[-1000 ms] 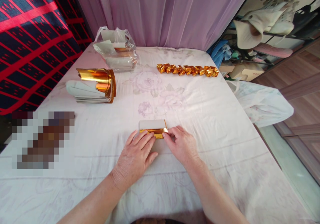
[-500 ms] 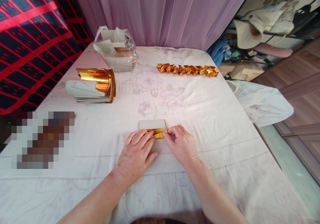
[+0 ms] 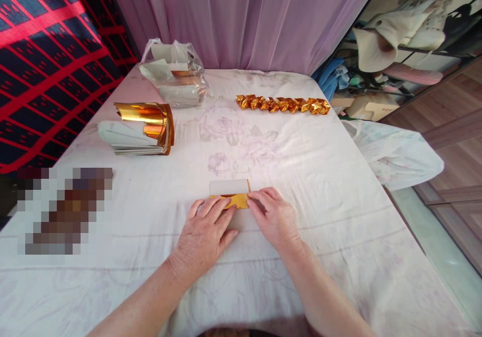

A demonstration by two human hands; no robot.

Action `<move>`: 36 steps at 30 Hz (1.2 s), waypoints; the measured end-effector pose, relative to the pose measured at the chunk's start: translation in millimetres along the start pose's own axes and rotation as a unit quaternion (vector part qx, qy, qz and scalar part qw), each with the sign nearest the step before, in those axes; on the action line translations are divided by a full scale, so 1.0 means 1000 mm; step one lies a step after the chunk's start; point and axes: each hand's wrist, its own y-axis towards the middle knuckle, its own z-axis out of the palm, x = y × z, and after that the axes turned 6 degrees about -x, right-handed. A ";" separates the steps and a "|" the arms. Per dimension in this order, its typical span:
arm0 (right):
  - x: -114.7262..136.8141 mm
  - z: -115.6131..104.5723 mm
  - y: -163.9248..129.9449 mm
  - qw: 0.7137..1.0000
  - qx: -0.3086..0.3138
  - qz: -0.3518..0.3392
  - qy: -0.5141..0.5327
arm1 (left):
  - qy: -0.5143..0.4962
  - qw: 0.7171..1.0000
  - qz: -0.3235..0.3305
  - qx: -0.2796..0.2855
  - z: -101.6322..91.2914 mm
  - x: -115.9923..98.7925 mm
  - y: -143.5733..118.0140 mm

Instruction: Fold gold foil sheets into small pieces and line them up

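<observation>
- Two hands lie on the table [image 3: 339, 256], one sheet [image 3: 230, 194] between their fingertips.
- The left hand [image 3: 205, 231] rests flat, fingers spread and pressing the sheet's near left part; it grips nothing.
- The right hand [image 3: 273, 215] has its fingers curled down on the sheet's right end, pressing the gold fold; whether it pinches the edge I cannot tell.
- The sheet is a single small rectangle, white on the far half, a gold strip along the near half; its long axis runs left to right, across the person.
- Left of the sheet lies a blurred patch [image 3: 64, 209].
- Farther left of the sheet, one stack [image 3: 137, 131] of gold-and-white sheets, the top ones curling up.
- Beyond the stack, one clear bag [image 3: 173, 73] holding more paper.
- Beyond the sheet, to the right, one row [image 3: 282, 104] of folded gold pieces, about ten, touching end to end, lying left to right.
- Nothing stands between the sheet and the row.
- A curtain [image 3: 244, 20] hangs behind the table.
</observation>
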 end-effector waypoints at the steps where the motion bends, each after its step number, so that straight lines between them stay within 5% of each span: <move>1: -0.001 0.000 0.000 1.000 -0.002 -0.008 0.000 | -0.001 1.000 -0.003 0.003 0.000 0.000 0.000; 11: 0.006 -0.003 0.001 0.994 0.051 0.039 -0.089 | 0.006 1.000 -0.012 0.008 0.001 -0.001 -0.001; 36: 0.009 -0.003 0.013 0.983 0.059 0.154 0.082 | 0.029 1.000 0.004 0.004 -0.002 0.000 0.000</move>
